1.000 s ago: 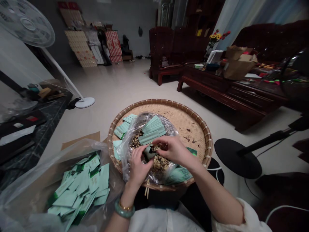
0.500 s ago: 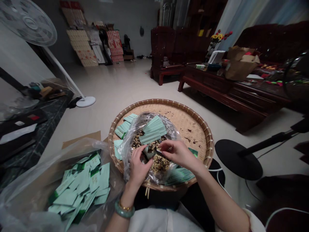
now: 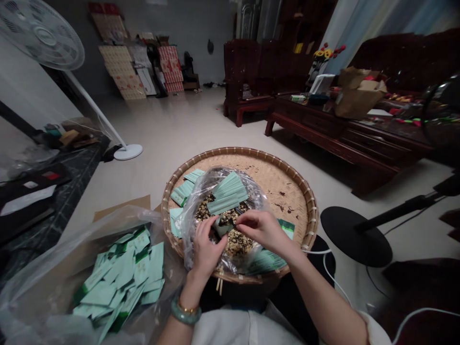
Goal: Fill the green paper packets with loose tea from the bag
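Head view, looking down at my lap and the floor beyond. My left hand (image 3: 205, 254) is curled, its fingers closed around a small pale green sachet (image 3: 223, 226), which I hold up just above the tea. My right hand (image 3: 265, 230) is nearly closed, thumb and forefinger pinched on a dark sliver (image 3: 233, 222) at the sachet's top edge; it is too small to tell what it is. Both hands are over a clear plastic bag (image 3: 190, 239) lying open in a round woven bamboo tray (image 3: 276, 184). Inside the bag is a heap of loose, mixed dark and golden tea (image 3: 235, 242), with a stack of pale green sachets (image 3: 227, 199) resting against it. More sachets (image 3: 266, 262) lie in the tray beside the bag, and dark tea crumbs (image 3: 278, 206) are scattered across the weave.

Near my left wrist, with its jade bangle (image 3: 186, 312) and gold bracelet (image 3: 187, 305), a second plastic bag (image 3: 43, 287) holds a loose pile of green sachets (image 3: 120, 282). Farther left stands a white electric fan (image 3: 41, 33) beside a dark marble tabletop (image 3: 61, 211). To the right, a carved wooden tea table (image 3: 323, 129) carries a cardboard box (image 3: 359, 93), and a round black stand base (image 3: 354, 237) sits on the floor (image 3: 187, 139).
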`<state>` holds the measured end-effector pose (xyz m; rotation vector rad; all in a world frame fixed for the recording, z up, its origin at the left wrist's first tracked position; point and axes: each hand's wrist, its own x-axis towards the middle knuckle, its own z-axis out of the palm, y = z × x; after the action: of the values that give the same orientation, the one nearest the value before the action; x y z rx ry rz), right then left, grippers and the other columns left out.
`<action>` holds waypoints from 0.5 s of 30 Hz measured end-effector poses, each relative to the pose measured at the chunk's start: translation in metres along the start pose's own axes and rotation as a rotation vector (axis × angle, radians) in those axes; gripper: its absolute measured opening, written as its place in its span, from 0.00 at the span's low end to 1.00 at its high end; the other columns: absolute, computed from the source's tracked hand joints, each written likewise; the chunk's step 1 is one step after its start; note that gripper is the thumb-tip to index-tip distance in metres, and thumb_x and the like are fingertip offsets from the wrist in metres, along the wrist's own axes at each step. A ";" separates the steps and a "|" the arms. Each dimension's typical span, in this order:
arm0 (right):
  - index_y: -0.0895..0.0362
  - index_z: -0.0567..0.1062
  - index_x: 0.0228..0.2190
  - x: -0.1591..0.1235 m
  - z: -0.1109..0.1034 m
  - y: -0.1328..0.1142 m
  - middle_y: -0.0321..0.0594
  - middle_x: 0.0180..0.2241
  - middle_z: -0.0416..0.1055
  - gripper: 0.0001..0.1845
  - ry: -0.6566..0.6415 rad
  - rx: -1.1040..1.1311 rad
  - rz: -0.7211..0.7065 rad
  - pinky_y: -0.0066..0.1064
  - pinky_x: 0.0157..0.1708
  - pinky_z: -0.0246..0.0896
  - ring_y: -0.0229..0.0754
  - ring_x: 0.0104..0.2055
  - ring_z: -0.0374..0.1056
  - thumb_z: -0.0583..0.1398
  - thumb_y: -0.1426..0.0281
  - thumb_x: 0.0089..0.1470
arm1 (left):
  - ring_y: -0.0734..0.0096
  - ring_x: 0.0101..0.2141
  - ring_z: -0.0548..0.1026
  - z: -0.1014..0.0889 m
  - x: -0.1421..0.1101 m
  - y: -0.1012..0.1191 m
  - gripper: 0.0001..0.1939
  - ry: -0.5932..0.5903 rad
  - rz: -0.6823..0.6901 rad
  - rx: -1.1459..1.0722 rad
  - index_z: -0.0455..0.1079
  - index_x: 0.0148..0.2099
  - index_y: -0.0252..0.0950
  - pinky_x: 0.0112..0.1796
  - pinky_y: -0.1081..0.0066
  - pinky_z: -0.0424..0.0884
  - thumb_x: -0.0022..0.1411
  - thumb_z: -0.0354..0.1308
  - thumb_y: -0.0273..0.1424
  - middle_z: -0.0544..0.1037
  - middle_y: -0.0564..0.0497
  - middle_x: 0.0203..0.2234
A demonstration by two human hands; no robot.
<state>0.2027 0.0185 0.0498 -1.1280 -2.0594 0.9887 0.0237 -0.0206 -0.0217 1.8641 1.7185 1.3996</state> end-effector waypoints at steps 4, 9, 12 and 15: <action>0.55 0.76 0.34 -0.005 -0.011 -0.004 0.38 0.34 0.71 0.07 -0.050 -0.063 -0.007 0.27 0.30 0.62 0.36 0.31 0.67 0.59 0.73 0.51 | 0.59 0.45 0.72 0.000 0.000 0.000 0.22 -0.002 0.003 0.001 0.67 0.51 0.38 0.45 0.58 0.70 0.51 0.60 0.25 0.74 0.45 0.43; 0.54 0.76 0.34 0.004 0.005 -0.006 0.41 0.36 0.69 0.07 0.098 -0.243 -0.034 0.33 0.39 0.60 0.43 0.40 0.65 0.62 0.67 0.52 | 0.58 0.46 0.71 0.004 -0.002 0.000 0.23 -0.016 0.066 -0.001 0.66 0.52 0.39 0.47 0.57 0.69 0.52 0.59 0.25 0.74 0.45 0.44; 0.56 0.74 0.36 0.015 0.018 -0.003 0.40 0.34 0.70 0.10 0.102 -0.272 -0.017 0.30 0.36 0.59 0.42 0.37 0.65 0.64 0.69 0.48 | 0.58 0.46 0.71 0.005 -0.004 -0.001 0.23 -0.018 0.109 0.020 0.66 0.52 0.40 0.47 0.56 0.68 0.53 0.58 0.24 0.74 0.45 0.44; 0.57 0.75 0.34 0.023 0.022 -0.001 0.37 0.30 0.72 0.09 -0.001 -0.239 0.007 0.27 0.31 0.57 0.39 0.31 0.66 0.63 0.73 0.47 | 0.58 0.45 0.71 0.006 -0.005 -0.002 0.23 -0.032 0.141 0.048 0.66 0.52 0.40 0.47 0.56 0.68 0.53 0.58 0.23 0.74 0.46 0.43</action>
<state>0.1740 0.0309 0.0417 -1.2537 -2.2196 0.7609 0.0274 -0.0223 -0.0288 2.0579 1.6478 1.3819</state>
